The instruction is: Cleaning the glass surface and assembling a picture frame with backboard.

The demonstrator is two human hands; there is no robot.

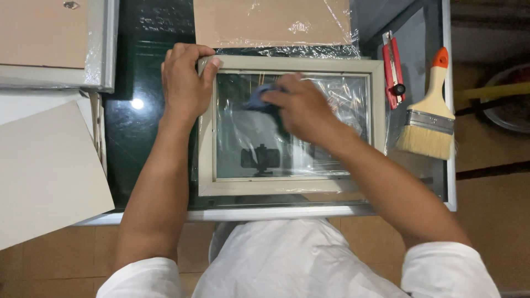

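Work in hand: wiping the glass pane of a pale picture frame with a small blue cloth; the frame lies flat on a dark glass-topped table, directly in front of the person.
Left hand: the left hand rests on the frame's upper left corner; fingers curl over the top rail, closed on the frame and pinning it.
Right hand: the right hand lies on the upper middle of the pane; its fingers are bunched together on the cloth, pressing it to the glass; the hand is slightly blurred.
Done so far: judging by the cloth's place, only the top of the pane is under the wipe; I cannot tell how much of the glass is already clean, since reflections and crinkled clear plastic film confuse the surface.
Left to do: the lower half and the right side of the pane look untouched by the cloth at this moment; film lies over the frame's right part.
Nearby: a red utility knife and a wide paintbrush with an orange-tipped handle lie just right of the frame, apart from both hands; a brown backing board wrapped in film lies above the frame; a pale board lies at the left.
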